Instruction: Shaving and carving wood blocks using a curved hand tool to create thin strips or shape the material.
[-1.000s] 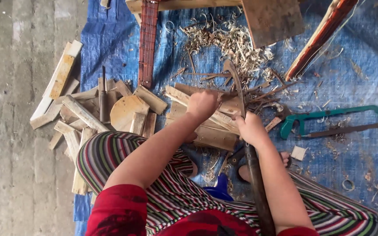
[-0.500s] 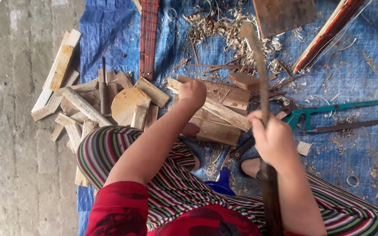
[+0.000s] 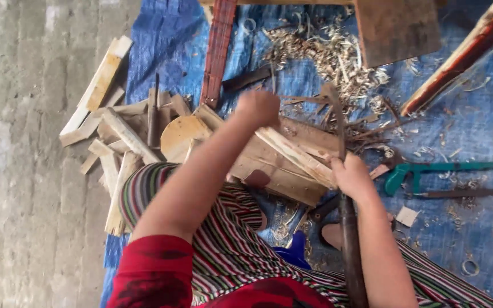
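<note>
While mid chopping step, judged: left hand [image 3: 258, 108] steadied pale wood strip [image 3: 295, 155] at 12 o'clock of lap, fingers closed round its top end. Right hand [image 3: 351, 178] at 3 o'clock, fingers clamped tight on long blade tool [image 3: 339, 122], edge approx. at strip. Next stroke prob. needs blade kept clear of left fingers.

Soft, even daylight falls on my work, bright with no glare and only faint shadows. My left hand [image 3: 259, 107] is smeared by motion blur; picture edges look slightly soft.
</note>
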